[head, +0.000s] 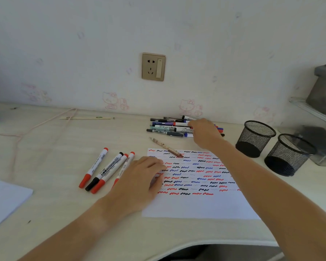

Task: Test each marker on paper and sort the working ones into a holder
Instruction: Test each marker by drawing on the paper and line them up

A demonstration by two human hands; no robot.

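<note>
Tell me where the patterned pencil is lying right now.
In the head view the patterned pencil lies slanted at centre, its lower end on the top edge of the test paper, just in front of the marker pile the right hand reaches into.

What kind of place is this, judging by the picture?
Probably a desk in a home, perhaps a child's room: cartoon-cat wallpaper behind a pale desk, a wall socket, and mesh pen holders beside a pile of markers.
</note>
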